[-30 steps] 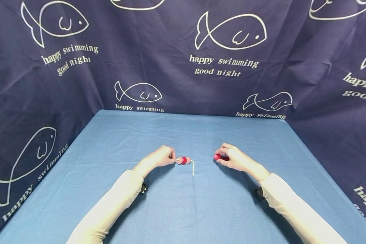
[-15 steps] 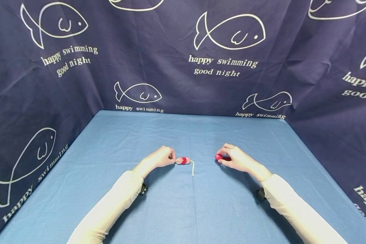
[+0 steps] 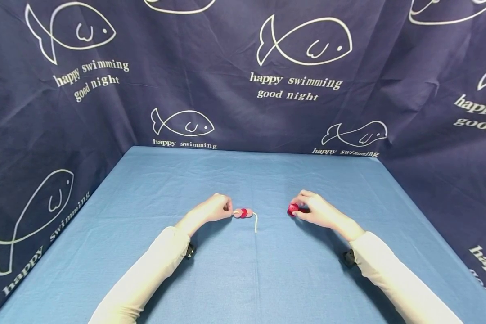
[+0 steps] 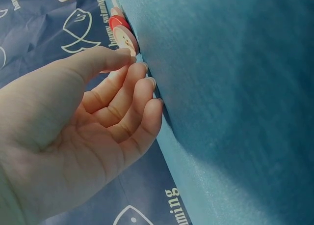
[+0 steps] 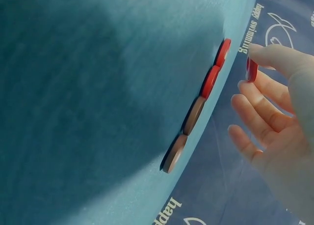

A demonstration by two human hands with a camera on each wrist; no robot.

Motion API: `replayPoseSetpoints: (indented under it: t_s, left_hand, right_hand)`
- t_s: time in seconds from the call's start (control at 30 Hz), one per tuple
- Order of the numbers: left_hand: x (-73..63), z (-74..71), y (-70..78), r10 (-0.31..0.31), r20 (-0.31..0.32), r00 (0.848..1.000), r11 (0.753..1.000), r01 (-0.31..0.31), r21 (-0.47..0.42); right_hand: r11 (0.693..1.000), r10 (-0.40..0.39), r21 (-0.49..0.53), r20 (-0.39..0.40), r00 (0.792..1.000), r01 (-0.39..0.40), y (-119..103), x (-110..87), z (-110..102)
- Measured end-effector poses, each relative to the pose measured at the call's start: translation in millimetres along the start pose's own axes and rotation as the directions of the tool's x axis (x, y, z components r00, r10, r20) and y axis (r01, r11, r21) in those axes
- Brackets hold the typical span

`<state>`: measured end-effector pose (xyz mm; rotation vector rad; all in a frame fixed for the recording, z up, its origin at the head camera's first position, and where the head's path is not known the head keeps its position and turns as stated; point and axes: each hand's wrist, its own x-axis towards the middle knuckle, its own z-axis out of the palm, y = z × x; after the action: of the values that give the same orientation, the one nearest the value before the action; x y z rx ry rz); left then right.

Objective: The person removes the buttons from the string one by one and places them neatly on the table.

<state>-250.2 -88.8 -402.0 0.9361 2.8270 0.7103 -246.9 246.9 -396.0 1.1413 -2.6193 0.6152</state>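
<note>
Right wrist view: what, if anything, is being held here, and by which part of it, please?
A red button, by its rim, pinched between the thumb and fingers of the right hand.

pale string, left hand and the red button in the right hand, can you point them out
pale string (image 3: 256, 223): head view, middle of its free end
left hand (image 4: 78, 124): left wrist view, on the palm
held red button (image 5: 252, 70): right wrist view, middle of its visible side

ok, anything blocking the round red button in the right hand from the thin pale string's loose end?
Nothing visible. In the head view, only blue cloth shows between the red button pinched by the right hand and the loose end of the string.
</note>
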Motion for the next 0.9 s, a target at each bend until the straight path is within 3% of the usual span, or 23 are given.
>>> replayPoseSetpoints:
  t_s: [0.9]
  left_hand:
    - [-0.4, -2.3, 2.2, 0.0, -0.008, 1.0, 1.0, 0.0, 0.002]
  right_hand:
    - [0.999, 0.023, -0.04, 0.011, 1.0, -0.022, 6.7, -6.8, -5.9]
